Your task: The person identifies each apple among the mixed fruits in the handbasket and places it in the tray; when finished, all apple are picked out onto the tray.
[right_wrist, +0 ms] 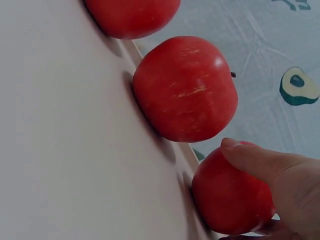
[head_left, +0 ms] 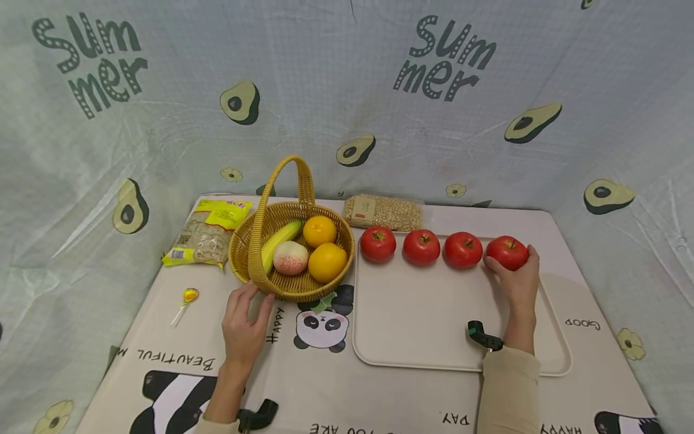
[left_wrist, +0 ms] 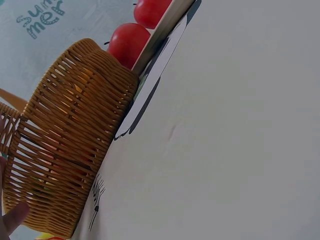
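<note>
My right hand (head_left: pixel 517 283) grips the rightmost red apple (head_left: pixel 506 251) at the back right of the beige tray (head_left: pixel 412 325). Thumb and fingers lie on opposite sides of that apple (right_wrist: pixel 232 192) in the right wrist view. Other red apples (head_left: pixel 463 249) line up to its left along the tray's back edge. My left hand (head_left: pixel 244 325) touches the front of a woven basket (head_left: pixel 298 294) near the handle's foot, its thumb (left_wrist: pixel 17 215) spread from the fingers. Inside the basket are a banana (head_left: pixel 282 236), a pinkish-white peach (head_left: pixel 291 258) and two oranges (head_left: pixel 328 263).
A yellow-and-clear bag (head_left: pixel 203 235) lies left of the basket, with a lollipop (head_left: pixel 187 301) in front of it. Behind the tray is a clear pack of pale grains (head_left: pixel 385 212). Avocado-printed sheeting (head_left: pixel 303 72) surrounds the table (head_left: pixel 325 392).
</note>
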`<state>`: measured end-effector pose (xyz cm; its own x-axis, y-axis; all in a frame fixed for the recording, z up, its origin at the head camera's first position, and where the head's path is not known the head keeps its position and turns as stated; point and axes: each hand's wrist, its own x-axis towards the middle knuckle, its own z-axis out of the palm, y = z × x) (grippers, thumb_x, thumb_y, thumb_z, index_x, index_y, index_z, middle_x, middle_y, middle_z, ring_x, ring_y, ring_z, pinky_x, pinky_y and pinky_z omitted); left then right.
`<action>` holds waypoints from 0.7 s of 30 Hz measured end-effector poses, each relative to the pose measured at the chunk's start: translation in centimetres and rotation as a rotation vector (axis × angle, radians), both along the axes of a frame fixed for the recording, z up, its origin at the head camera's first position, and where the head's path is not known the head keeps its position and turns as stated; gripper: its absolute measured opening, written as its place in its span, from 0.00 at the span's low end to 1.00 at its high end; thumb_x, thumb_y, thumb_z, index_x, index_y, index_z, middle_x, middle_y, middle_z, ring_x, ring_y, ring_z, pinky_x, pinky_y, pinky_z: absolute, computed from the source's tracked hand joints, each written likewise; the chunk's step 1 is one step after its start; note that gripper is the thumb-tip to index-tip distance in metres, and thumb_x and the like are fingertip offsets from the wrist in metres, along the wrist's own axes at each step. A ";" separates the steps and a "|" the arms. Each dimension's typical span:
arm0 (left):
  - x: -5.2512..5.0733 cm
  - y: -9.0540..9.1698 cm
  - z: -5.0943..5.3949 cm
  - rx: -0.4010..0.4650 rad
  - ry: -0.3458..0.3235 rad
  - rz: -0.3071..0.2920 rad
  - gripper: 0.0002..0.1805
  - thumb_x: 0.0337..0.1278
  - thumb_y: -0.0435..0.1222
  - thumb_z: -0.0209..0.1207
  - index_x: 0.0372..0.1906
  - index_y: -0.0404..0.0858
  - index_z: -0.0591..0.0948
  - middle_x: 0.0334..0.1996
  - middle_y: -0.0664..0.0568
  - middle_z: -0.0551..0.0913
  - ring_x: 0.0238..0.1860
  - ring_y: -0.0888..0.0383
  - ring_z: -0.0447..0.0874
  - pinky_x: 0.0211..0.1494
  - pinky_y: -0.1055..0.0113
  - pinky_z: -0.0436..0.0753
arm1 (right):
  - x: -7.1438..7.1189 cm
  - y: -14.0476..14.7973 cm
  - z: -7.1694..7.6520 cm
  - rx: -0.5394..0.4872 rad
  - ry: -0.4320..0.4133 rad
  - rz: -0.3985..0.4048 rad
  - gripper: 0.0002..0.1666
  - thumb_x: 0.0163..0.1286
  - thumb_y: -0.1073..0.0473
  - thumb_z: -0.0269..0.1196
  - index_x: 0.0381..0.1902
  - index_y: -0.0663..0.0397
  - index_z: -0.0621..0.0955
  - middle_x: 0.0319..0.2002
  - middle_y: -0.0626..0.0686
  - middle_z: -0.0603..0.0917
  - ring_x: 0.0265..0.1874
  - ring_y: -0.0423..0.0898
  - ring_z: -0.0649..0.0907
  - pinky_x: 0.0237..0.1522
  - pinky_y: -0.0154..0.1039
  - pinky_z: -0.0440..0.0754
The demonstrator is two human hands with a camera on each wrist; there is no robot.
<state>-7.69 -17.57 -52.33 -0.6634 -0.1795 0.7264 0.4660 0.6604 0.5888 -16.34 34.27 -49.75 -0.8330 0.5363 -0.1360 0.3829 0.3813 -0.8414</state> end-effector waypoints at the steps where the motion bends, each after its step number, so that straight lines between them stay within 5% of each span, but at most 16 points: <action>1: 0.0 0.0 0.0 0.000 -0.003 0.005 0.21 0.46 0.22 0.70 0.50 0.30 0.83 0.47 0.39 0.83 0.54 0.52 0.81 0.67 0.83 0.72 | 0.0 0.0 0.1 0.000 0.001 0.002 0.62 0.66 0.49 0.68 0.81 0.50 0.39 0.81 0.58 0.48 0.80 0.57 0.52 0.79 0.58 0.59; 12: 0.1 0.5 1.5 0.036 0.010 0.016 0.22 0.52 0.25 0.64 0.56 0.26 0.80 0.47 0.34 0.82 0.47 0.45 0.79 0.59 0.86 0.71 | 0.6 -0.9 3.3 0.052 0.097 -0.044 0.52 0.71 0.46 0.61 0.81 0.49 0.45 0.81 0.54 0.50 0.80 0.55 0.52 0.80 0.54 0.58; 21: -0.6 1.5 5.5 0.092 0.160 0.044 0.22 0.54 0.29 0.63 0.56 0.25 0.80 0.50 0.29 0.82 0.58 0.49 0.80 0.67 0.77 0.74 | 1.6 -3.9 6.7 0.098 0.159 0.003 0.50 0.72 0.46 0.60 0.81 0.45 0.48 0.81 0.50 0.52 0.81 0.52 0.53 0.77 0.57 0.63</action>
<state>-8.33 -16.07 -46.85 -0.5305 -0.2766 0.8013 0.5306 0.6289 0.5683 -14.73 30.41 -43.02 -0.8416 0.5377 0.0506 0.2466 0.4659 -0.8498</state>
